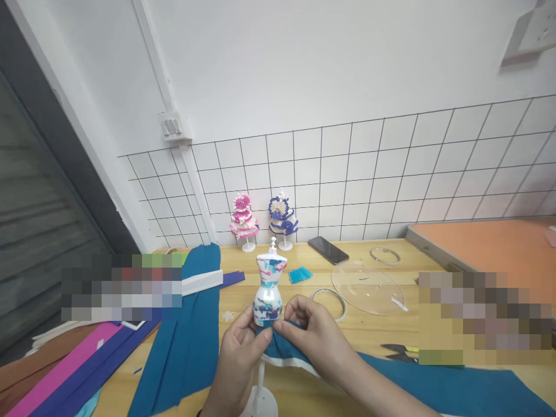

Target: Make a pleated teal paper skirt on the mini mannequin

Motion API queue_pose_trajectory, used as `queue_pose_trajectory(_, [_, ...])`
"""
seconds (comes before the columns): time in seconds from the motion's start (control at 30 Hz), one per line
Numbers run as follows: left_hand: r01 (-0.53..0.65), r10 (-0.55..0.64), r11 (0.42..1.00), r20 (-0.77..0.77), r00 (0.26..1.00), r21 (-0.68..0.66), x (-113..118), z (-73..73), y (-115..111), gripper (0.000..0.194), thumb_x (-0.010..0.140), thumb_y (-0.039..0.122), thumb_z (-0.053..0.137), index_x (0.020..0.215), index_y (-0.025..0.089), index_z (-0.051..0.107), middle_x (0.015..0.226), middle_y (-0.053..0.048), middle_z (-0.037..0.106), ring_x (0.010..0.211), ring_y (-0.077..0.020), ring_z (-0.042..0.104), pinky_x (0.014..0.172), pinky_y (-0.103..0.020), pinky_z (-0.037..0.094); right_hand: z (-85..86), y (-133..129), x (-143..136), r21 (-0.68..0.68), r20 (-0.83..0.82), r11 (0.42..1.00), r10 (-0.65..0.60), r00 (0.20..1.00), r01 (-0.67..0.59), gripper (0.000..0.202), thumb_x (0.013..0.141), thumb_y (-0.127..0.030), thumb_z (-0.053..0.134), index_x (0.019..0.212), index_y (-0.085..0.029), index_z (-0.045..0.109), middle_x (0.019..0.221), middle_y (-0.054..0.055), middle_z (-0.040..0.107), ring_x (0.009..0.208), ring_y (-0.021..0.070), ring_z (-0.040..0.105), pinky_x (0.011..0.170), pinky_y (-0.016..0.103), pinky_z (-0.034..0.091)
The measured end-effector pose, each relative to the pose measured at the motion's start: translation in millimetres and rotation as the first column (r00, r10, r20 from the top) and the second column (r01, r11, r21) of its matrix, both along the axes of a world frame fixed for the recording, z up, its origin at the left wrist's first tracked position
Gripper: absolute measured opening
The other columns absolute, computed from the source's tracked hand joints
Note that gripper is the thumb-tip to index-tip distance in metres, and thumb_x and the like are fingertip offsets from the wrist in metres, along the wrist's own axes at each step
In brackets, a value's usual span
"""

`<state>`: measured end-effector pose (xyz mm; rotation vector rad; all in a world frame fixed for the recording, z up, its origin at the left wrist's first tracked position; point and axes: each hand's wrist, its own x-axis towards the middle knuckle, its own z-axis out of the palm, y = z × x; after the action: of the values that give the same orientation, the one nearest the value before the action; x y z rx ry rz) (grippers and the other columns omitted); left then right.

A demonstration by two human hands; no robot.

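A miniature white dress form (268,301), streaked with blue, pink and teal, stands upright in front of me on a white stand (260,399). My left hand (241,350) is closed around its lower left edge, with the thumb pressing a teal strip against the front. That teal strip (289,350) has a white edge and looks like crepe paper. At the form's lower right, my right hand (315,336) pinches the strip in gathered folds. From there the strip passes under my right forearm and runs off to the right. My left fingertips are hidden behind the form.
Two decorated miniature forms, pink (243,217) and blue (283,215), stand at the back. A phone (328,250), pleated teal piece (300,274), tape ring (329,304), clear disc (368,288) and scissors (397,351) lie rightward. Teal sheets (186,341) and coloured strips (82,370) lie left.
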<state>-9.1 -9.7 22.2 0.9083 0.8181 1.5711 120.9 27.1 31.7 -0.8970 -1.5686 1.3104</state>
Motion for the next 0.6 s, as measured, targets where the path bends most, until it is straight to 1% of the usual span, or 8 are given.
queue_pose_trajectory(0.07, [-0.020,0.020,1.000,0.018,1.000,-0.007,1.3,-0.7,0.3,0.039,0.062,0.020,0.071,0.100,0.015,0.065,0.101,-0.012,0.068,0.104,-0.0321,0.055,0.088,-0.040,0.042,-1.6,1.8,0.1,0.015,-0.024,1.000,0.006,1.000,-0.006,0.018,0.070,-0.025,0.064,0.077,-0.018,0.050,0.067,-0.002,0.055,0.064,0.0128,0.052,0.059,0.024,0.041])
queue_pose_trajectory(0.1, [-0.020,0.020,1.000,0.024,1.000,-0.009,1.7,-1.4,0.5,0.039,0.062,0.021,0.071,0.100,0.015,0.065,0.101,-0.013,0.068,0.104,-0.0323,0.055,0.089,-0.041,0.041,-2.0,2.7,0.2,0.022,-0.039,1.000,0.013,0.999,-0.012,0.022,0.069,-0.023,0.065,0.085,-0.018,0.050,0.073,-0.001,0.056,0.065,0.0127,0.052,0.061,0.025,0.042])
queue_pose_trajectory(0.17, [0.017,-0.016,1.000,0.022,1.000,-0.015,1.2,-3.4,0.8,0.040,0.063,0.021,0.071,0.102,0.015,0.065,0.103,-0.013,0.068,0.106,-0.0321,0.054,0.091,-0.041,0.039,-2.3,4.3,0.4,0.023,-0.080,0.999,0.042,0.996,-0.040,0.040,0.068,-0.020,0.065,0.104,-0.019,0.047,0.088,0.002,0.059,0.070,0.0130,0.054,0.065,0.026,0.044])
queue_pose_trajectory(0.23, [0.073,-0.073,0.997,0.022,0.997,-0.013,-0.6,-5.3,0.8,0.041,0.065,0.020,0.069,0.106,0.015,0.063,0.106,-0.014,0.066,0.108,-0.0317,0.052,0.093,-0.041,0.037,-1.9,5.3,0.7,0.006,-0.130,0.996,0.090,0.988,-0.090,0.053,0.068,-0.017,0.064,0.115,-0.019,0.041,0.092,0.003,0.060,0.074,0.0140,0.056,0.067,0.027,0.044])
queue_pose_trajectory(0.3, [0.095,-0.093,0.995,0.055,0.994,-0.018,-3.0,-5.5,0.3,0.048,0.067,0.018,0.067,0.114,0.016,0.057,0.112,-0.014,0.063,0.111,-0.0308,0.050,0.094,-0.040,0.037,-0.8,5.7,0.8,-0.025,-0.167,0.991,0.124,0.978,-0.130,0.057,0.067,-0.016,0.064,0.118,-0.018,0.039,0.086,0.002,0.062,0.075,0.0148,0.058,0.067,0.027,0.044])
queue_pose_trajectory(0.4, [0.060,-0.050,0.996,0.143,0.989,-0.069,-5.4,-1.3,-1.8,0.063,0.073,0.017,0.062,0.130,0.021,0.038,0.116,-0.012,0.060,0.110,-0.0278,0.051,0.091,-0.039,0.039,0.8,6.2,0.9,-0.069,-0.210,0.985,0.140,0.968,-0.158,0.055,0.065,-0.017,0.066,0.115,-0.018,0.043,0.081,0.001,0.064,0.073,0.0148,0.059,0.067,0.027,0.043])
queue_pose_trajectory(0.5, [0.020,0.003,0.992,0.173,0.985,-0.128,-4.7,5.4,-4.3,0.066,0.079,0.020,0.056,0.136,0.024,0.024,0.104,-0.009,0.065,0.101,-0.0234,0.057,0.084,-0.035,0.043,0.9,8.1,1.1,-0.094,-0.287,0.974,0.174,0.942,-0.208,0.053,0.063,-0.019,0.069,0.111,-0.018,0.046,0.078,0.000,0.064,0.075,0.0152,0.060,0.070,0.028,0.043])
queue_pose_trajectory(0.6, [-0.031,0.053,0.988,0.140,0.989,-0.154,-1.3,9.7,-6.4,0.063,0.080,0.024,0.055,0.135,0.026,0.024,0.090,-0.005,0.067,0.087,-0.0185,0.062,0.075,-0.028,0.046,-1.2,11.2,1.3,-0.141,-0.313,0.965,0.168,0.935,-0.221,0.057,0.062,-0.020,0.071,0.112,-0.016,0.044,0.071,-0.003,0.062,0.066,0.0128,0.058,0.066,0.027,0.042])
